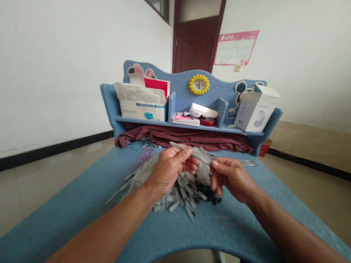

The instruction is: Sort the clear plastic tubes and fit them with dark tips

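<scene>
My left hand (171,168) is closed, pinching a slim translucent plastic strip (177,145) between thumb and fingers; its narrow end sticks out up and to the left. The fingers of my right hand (230,177) are pinched at the strip's other end, above the table. Below and behind both hands lies a loose pile of similar translucent plastic strips (146,170), partly hidden by my left hand and forearm. Small black pieces (210,193) are heaped beneath my right hand. Several thin grey rods (248,163) rest just behind the right hand.
The blue table (225,228) has a curved front edge. At its back, a shelf (159,121) holds a mask box (144,106), papers (186,120) and a white carton (256,109). Red checked cloth (189,138) is bunched under the shelf. A yellow-rimmed dial (199,84) is on the backboard.
</scene>
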Action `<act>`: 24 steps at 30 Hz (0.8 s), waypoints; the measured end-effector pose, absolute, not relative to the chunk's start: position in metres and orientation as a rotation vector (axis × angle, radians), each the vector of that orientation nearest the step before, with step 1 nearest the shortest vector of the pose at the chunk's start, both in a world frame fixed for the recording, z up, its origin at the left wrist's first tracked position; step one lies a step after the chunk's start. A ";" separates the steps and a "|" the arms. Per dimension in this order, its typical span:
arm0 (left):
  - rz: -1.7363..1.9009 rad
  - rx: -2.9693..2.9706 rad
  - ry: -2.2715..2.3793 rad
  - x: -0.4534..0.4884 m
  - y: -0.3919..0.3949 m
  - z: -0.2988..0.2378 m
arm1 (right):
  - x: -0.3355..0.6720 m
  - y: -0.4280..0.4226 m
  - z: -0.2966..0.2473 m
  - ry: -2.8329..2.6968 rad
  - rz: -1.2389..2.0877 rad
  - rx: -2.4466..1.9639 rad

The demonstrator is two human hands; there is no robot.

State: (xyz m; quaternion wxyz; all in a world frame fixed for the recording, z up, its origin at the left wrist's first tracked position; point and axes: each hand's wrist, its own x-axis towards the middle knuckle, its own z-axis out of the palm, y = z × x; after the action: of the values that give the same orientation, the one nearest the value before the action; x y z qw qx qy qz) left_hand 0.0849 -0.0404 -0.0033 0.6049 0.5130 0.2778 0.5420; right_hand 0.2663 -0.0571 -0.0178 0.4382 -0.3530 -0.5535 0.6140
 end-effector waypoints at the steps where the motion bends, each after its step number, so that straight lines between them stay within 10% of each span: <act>1: 1.249 1.195 0.636 0.085 -0.041 -0.003 | 0.267 -0.056 -0.019 -1.364 1.550 -0.863; 18: 1.090 1.308 0.728 0.095 -0.044 -0.012 | 0.277 -0.054 -0.030 -1.345 1.380 -0.834; 24: 0.884 2.320 0.939 0.104 -0.063 -0.017 | 0.303 -0.042 -0.027 -1.175 1.243 -0.813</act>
State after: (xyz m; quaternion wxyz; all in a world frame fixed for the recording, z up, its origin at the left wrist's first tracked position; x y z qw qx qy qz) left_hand 0.1043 -0.0631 -0.0173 0.2409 0.8483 0.3433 0.3233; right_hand 0.3028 -0.0416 -0.0272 0.5843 -0.3483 -0.5034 0.5328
